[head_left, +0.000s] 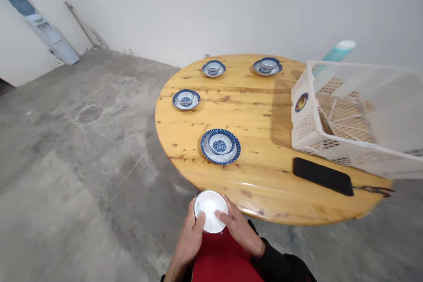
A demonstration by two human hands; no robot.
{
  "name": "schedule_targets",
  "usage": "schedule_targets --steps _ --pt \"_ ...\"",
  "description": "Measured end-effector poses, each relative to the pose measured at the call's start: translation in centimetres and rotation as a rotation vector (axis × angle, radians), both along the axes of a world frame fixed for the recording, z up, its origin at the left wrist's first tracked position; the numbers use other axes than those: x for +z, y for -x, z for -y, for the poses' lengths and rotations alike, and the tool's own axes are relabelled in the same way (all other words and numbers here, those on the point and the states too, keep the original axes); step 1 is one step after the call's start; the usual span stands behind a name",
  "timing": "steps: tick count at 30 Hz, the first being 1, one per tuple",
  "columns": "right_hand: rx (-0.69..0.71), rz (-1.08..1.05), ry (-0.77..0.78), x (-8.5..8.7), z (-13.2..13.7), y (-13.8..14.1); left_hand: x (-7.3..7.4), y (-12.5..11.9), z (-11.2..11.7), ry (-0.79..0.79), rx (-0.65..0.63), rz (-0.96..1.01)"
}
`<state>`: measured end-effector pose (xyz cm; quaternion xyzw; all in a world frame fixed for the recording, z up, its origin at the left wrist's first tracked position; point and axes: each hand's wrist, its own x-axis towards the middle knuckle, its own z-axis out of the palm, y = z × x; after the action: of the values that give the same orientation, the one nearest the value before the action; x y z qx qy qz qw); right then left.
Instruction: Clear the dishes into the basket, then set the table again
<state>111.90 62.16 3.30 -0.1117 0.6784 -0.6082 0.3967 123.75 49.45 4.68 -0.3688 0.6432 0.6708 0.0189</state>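
Note:
A white bowl [210,205] is held between my two hands, just in front of the table's near edge, its opening facing up. My left hand [192,233] grips its left side, the thumb over the rim. On the opposite side my right hand [238,227] closes round it, thumb pointing inward. The bowl's underside is hidden. Closest to my hands on the wooden table [251,114] lies a blue-and-white plate [220,158] with a small patterned bowl [219,144] on it.
Similar plates with bowls sit at the table's left [186,99], back [213,68] and back right [268,66]. A white plastic crate [304,128] stands on the right, with a teal cylinder [339,51] behind it. A black flat object [322,176] lies in front. A water dispenser [49,33] stands far left.

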Motion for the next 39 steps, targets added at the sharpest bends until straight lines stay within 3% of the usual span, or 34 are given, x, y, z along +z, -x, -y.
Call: schedule_targets --steps 4,8,13,19,23,30,35,39 --pt "0.001 0.071 0.046 -0.3 3.9 1.5 -0.3 1.7 4.0 0.044 0.007 0.037" --pt "-0.006 0.158 0.059 0.2 7.9 3.8 2.2 5.2 8.6 0.124 -0.097 0.058" --pt "-0.129 0.109 0.078 1.4 10.7 8.2 5.3 11.5 12.7 0.228 -0.282 0.124" --pt "-0.254 -0.051 0.014 3.7 11.8 15.6 6.7 20.3 15.7 0.312 -0.479 -0.115" --pt "-0.412 -0.122 -0.010 3.8 12.8 20.7 5.4 27.4 17.6 0.367 -0.575 -0.254" --pt "-0.675 -0.015 -0.055 2.0 15.5 28.1 0.4 38.9 20.0 0.221 -0.715 -0.293" --pt "-0.802 0.010 -0.066 -0.2 16.9 32.9 -2.6 45.4 20.6 0.205 -0.743 -0.252" --pt "-0.876 0.066 -0.080 -2.6 17.3 36.4 -4.5 49.3 20.4 0.225 -0.751 -0.209"
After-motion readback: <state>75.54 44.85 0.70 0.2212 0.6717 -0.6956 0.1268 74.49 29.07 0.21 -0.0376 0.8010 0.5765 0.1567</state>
